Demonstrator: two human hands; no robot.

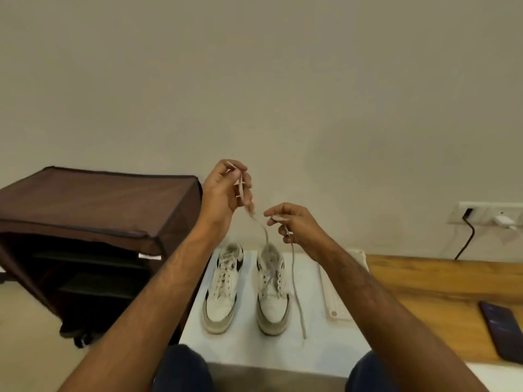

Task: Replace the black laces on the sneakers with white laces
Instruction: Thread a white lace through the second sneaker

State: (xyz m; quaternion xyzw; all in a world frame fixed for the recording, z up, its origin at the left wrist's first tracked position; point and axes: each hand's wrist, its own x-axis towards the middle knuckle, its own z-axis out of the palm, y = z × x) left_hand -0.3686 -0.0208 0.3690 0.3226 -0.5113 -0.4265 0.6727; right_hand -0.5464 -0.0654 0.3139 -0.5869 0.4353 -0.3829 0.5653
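Two white leather low-top sneakers with grey suede toe caps and black side panels, set side by side on a smooth white matte table top (249, 352), toes toward the near edge. Left sneaker (222, 290) fully laced in flat white woven lace, crossed neatly up the eyelets. Right sneaker (272, 290) partly laced, white lace (294, 278) loose through the upper eyelets, both ends lifted above the tongue. Left hand (223, 190) raised above the shoes, fingers curled, pinching one lace end between thumb and forefinger, strand running down to the right sneaker. Right hand (291, 222) lower and just right of it, thumb and forefinger pinched on the other lace end, remaining fingers curled; slack strand hanging down past the shoe's right side, tip resting on the table. White ribbed rectangular tray (336, 301) just right of the shoes, mostly hidden by the forearm; contents not discernible. Far left: brown fabric-covered shoe rack (93, 210), soft boxy shape, front open, dark shelves inside, contents too dark to tell. Right: wooden surface (441, 292) with visible grain, dark glossy phone (503, 332) lying flat on it. Wall socket plate (486, 213) at far right with black cable and white charger plugged in.
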